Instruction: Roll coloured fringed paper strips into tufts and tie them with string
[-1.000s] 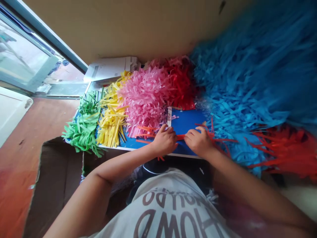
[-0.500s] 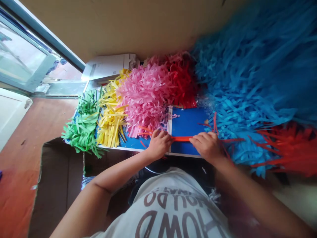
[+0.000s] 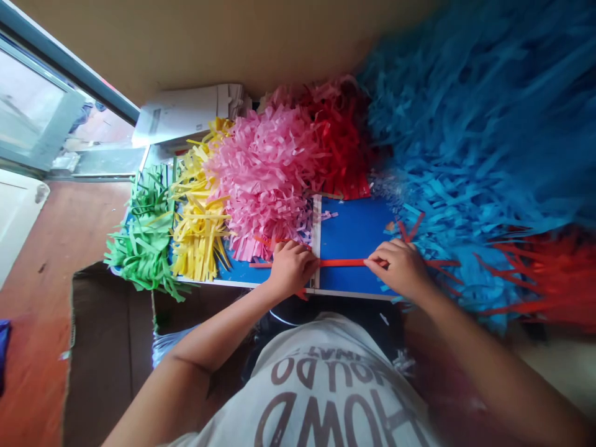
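A narrow red-orange paper strip (image 3: 343,263) runs taut between my two hands, low over the front of the blue tabletop (image 3: 351,230). My left hand (image 3: 292,268) is closed on the strip's left part, with loose fringe ends poking out on both sides of the fist. My right hand (image 3: 398,266) pinches the other part, and red ends fan out beyond its fingers. Beside my left hand lies a heap of pink fringed tissue paper (image 3: 274,167). Blue fringed paper (image 3: 465,211) spreads just past my right hand. The fingertips' exact hold is partly hidden.
Green fringe (image 3: 149,236) and yellow fringe (image 3: 200,217) hang over the table's left end. Dark red fringe (image 3: 342,149) sits behind the pink. White flat boxes (image 3: 181,115) lie against the wall. More red fringe (image 3: 554,273) lies at right. A brown cardboard box (image 3: 100,347) stands below left.
My hands have moved slightly farther apart, and the strip between them looks narrower and longer. The view has shifted a little, moving the left-side heaps leftward.
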Motion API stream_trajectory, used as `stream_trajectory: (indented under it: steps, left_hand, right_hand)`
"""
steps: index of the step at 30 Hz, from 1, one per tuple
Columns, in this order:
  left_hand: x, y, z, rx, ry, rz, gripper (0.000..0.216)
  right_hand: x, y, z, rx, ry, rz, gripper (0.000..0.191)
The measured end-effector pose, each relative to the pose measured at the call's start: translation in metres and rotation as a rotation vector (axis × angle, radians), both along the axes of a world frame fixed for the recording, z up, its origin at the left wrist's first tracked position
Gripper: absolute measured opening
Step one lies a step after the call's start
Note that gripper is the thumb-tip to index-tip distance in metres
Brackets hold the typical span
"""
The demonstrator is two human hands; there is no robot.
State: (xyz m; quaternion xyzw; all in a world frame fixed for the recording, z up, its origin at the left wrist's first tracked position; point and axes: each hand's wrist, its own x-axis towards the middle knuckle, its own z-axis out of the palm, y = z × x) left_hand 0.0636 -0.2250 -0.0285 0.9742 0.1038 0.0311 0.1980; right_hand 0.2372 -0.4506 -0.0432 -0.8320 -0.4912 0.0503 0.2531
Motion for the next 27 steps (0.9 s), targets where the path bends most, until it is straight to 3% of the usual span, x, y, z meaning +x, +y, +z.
stream_trajectory:
  steps: [12,16,17,21,23,26,27]
  left_hand:
    - [0.013,0.0,0.007,0.128,0.111,-0.03,0.028]
    - [0.012,-0.005,0.01,0.219,0.05,-0.009,0.019]
    - [0.01,-0.009,0.011,0.234,-0.004,-0.058,0.018]
    - [0.0,-0.037,0.007,0.19,-0.129,-0.473,0.037]
    - [-0.005,-0.052,-0.001,0.185,-0.084,-0.504,0.05]
    - [-0.008,-0.064,-0.013,0.181,-0.019,-0.437,0.07]
    - [-0.008,-0.064,-0.015,0.167,-0.017,-0.432,0.07]
  right_hand:
    - [0.0,0.01,0.005,-0.153,-0.029,-0.049,0.022]
    - [0.0,0.01,0.005,-0.164,-0.057,-0.055,0.016]
    - [0.001,0.01,0.005,-0.163,-0.068,-0.056,0.015]
    - [0.002,0.01,0.011,-0.181,-0.092,-0.044,0.016]
    - [-0.006,0.013,0.018,-0.179,-0.136,-0.06,0.017]
    - [-0.034,0.017,0.026,-0.089,-0.292,-0.106,0.007]
    - [-0.045,0.017,0.026,-0.044,-0.328,-0.083,0.014]
